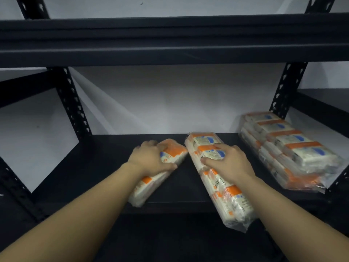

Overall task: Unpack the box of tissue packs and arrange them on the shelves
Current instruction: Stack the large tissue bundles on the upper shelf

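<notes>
1. Shelving of black metal fills the head view, with a dark shelf board (105,157) at the middle level, a thick beam (170,40) overhead and perforated uprights (73,103) at either side against a pale wall (170,99).

2. Both arms reach in from below. The left hand (149,157) lies on top of a tissue pack (160,171), fingers curled over its far end and thumb along its near edge, grasping it. This pack lies on the shelf left of centre, slanting from lower left up to the right, its near end at the front edge of the board.

3. The right hand (229,163) is planted on a second, longer pack (219,178), fingers bent over its top face and thumb pointing left across the wrapper, holding it. That pack slants the other way, its far end towards the back of the shelf and its near end hanging out past the front edge. The far ends of the two packs almost meet.

4. A stack of packs (287,148) sits at the right end of the same shelf, apart from the right hand, several layers high, wrapped in clear film with orange and blue print. It is somewhat blurred.
</notes>
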The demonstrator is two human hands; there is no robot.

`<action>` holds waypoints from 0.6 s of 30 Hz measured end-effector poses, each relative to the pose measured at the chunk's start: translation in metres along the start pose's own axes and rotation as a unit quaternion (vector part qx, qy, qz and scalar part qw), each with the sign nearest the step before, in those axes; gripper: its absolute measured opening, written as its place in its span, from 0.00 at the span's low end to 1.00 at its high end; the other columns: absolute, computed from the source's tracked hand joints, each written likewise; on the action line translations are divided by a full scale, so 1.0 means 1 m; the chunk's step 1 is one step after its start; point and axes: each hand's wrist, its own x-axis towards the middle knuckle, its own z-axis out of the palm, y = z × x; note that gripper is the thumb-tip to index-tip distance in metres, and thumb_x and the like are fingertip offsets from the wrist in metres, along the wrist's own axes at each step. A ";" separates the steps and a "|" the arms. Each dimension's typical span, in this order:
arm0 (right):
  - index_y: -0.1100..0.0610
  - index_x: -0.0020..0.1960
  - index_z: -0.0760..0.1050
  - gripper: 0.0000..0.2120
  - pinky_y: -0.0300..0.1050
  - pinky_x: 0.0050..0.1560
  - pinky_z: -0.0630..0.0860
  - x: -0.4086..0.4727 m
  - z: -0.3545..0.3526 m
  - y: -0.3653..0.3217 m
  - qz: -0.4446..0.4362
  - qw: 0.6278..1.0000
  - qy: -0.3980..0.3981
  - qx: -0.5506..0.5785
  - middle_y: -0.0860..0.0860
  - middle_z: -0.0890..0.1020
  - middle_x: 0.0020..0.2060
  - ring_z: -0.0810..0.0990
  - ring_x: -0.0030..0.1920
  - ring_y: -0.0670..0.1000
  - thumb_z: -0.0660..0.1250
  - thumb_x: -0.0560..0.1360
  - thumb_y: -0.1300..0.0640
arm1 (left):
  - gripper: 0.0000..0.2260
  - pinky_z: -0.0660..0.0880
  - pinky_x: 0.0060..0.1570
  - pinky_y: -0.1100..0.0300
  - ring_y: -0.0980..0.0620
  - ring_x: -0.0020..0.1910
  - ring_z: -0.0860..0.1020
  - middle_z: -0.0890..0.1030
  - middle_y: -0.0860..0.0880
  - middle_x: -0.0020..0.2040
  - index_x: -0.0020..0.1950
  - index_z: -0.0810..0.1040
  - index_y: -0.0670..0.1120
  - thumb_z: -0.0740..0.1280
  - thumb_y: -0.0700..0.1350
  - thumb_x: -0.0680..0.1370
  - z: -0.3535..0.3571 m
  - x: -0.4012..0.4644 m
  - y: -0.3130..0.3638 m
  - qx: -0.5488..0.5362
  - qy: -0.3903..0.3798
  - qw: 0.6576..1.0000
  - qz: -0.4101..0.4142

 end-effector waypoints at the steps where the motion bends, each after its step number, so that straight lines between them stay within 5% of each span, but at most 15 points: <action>1: 0.38 0.72 0.73 0.36 0.46 0.43 0.75 0.002 -0.001 0.001 0.001 1.000 -0.005 0.001 0.48 0.74 0.56 0.77 0.49 0.50 0.73 0.67 0.29 | 0.40 0.65 0.70 0.42 0.44 0.74 0.66 0.69 0.48 0.76 0.80 0.62 0.63 0.62 0.77 0.71 -0.003 0.006 -0.004 0.022 0.021 0.999 0.012; 8: 0.39 0.71 0.74 0.37 0.49 0.49 0.79 0.012 0.004 -0.005 -0.006 0.997 -0.053 -0.055 0.46 0.71 0.56 0.77 0.52 0.50 0.71 0.65 0.28 | 0.26 0.70 0.69 0.45 0.42 0.72 0.71 0.70 0.47 0.77 0.79 0.65 0.56 0.61 0.59 0.82 0.019 0.045 -0.001 0.015 0.031 0.999 0.009; 13: 0.36 0.72 0.71 0.37 0.49 0.54 0.79 0.020 0.006 -0.007 -0.026 0.991 -0.094 -0.086 0.47 0.71 0.58 0.77 0.54 0.50 0.71 0.65 0.26 | 0.26 0.66 0.71 0.54 0.45 0.75 0.70 0.69 0.49 0.79 0.79 0.68 0.53 0.64 0.59 0.82 0.027 0.040 -0.038 -0.076 0.106 0.985 0.111; 18: 0.34 0.72 0.71 0.39 0.50 0.62 0.76 0.026 0.005 0.000 -0.065 0.984 -0.135 -0.097 0.45 0.72 0.59 0.76 0.60 0.50 0.70 0.64 0.23 | 0.28 0.64 0.73 0.56 0.46 0.74 0.70 0.69 0.47 0.78 0.77 0.72 0.55 0.64 0.64 0.80 0.029 0.056 -0.081 -0.103 0.073 0.978 0.163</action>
